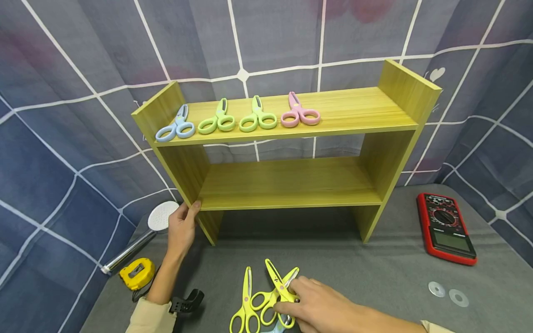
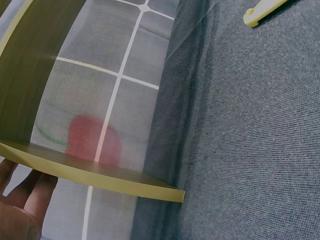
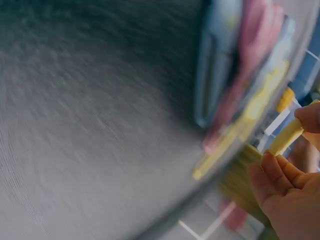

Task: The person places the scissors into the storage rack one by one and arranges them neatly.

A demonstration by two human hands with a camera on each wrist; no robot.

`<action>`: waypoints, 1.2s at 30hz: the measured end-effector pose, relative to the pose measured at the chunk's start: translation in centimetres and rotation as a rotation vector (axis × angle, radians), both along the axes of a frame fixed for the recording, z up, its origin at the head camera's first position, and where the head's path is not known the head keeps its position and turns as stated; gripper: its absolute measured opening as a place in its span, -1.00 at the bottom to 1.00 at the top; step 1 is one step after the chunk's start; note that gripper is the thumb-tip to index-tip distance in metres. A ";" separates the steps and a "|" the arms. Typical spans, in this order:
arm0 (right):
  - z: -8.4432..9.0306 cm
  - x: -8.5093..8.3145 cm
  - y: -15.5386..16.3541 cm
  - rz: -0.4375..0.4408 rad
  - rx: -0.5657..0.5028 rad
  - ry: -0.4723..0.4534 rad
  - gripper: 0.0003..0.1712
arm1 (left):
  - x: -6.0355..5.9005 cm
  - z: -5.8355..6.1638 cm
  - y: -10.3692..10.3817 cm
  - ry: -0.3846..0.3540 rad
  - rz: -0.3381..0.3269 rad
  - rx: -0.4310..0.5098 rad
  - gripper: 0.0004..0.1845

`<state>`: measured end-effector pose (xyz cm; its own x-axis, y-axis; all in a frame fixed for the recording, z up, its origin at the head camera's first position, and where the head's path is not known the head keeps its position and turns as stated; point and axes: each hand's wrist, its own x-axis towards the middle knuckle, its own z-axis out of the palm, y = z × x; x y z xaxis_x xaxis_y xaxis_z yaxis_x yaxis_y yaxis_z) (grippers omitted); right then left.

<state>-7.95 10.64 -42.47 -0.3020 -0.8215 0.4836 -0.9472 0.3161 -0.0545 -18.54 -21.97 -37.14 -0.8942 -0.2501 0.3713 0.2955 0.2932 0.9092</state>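
Observation:
A yellow-green wooden shelf stands on the grey table. On its top board lie a blue pair of scissors, two green pairs and a pink pair. My left hand grips the shelf's left side panel low down, thumb on the front edge; in the left wrist view its fingers lie behind the panel edge. My right hand pinches one of the yellow scissors in a pile at the table's front. A further yellow pair lies beside it. The right wrist view is blurred and shows fingers on a yellow piece.
A white shower head with a chrome handle, a yellow tape measure and a black clip lie at the left. A red multimeter and two metal washers lie at the right. A checked cloth hangs behind.

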 end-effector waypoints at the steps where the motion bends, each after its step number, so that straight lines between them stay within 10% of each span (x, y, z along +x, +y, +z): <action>1: 0.6 0.1 0.2 -0.006 -0.015 0.000 -0.39 | 0.2 0.3 0.2 0.002 0.000 -0.005 -0.69; 21: 18.2 -0.9 5.2 -0.249 -0.430 0.267 -0.52 | -1.3 -1.9 -0.8 0.013 0.040 -0.005 -0.72; 36: 25.6 -7.4 8.7 -0.609 -0.220 0.141 -0.45 | 0.9 1.1 1.0 0.034 0.026 -0.025 -0.70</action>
